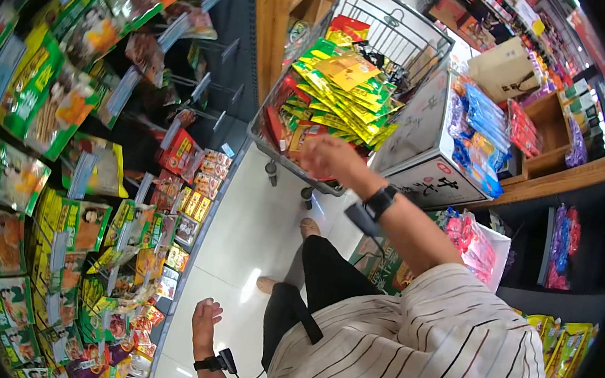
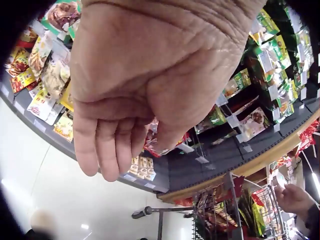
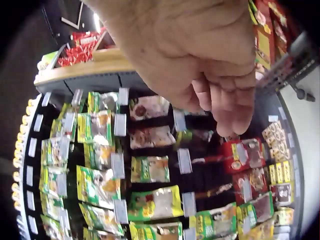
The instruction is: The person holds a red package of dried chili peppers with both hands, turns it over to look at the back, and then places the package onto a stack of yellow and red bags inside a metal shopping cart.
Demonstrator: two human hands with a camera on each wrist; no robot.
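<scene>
My right hand (image 1: 334, 161) is over the near end of a grey shopping cart (image 1: 342, 190), its fingers loosely bent. Nothing shows in its grasp in the right wrist view, where the palm and fingers (image 3: 232, 107) overlap the shelf. Yellow-green food packets (image 1: 341, 94) lie heaped in the cart, with red packets (image 1: 279, 128) beside them and an orange-yellow packet (image 1: 348, 70) on top. Low at my left side hangs my left hand (image 1: 206, 320), holding nothing, its fingers relaxed. Beyond it in the left wrist view are hanging packets and the cart.
A shelf of hanging packets (image 1: 32, 83) with price tags runs along my left. Right of the cart stands a white carton (image 1: 423, 142) beside blue bagged goods (image 1: 485, 123). A wooden ledge (image 1: 573, 179) borders the right shelving. Pale floor tiles (image 1: 227, 255) lie between.
</scene>
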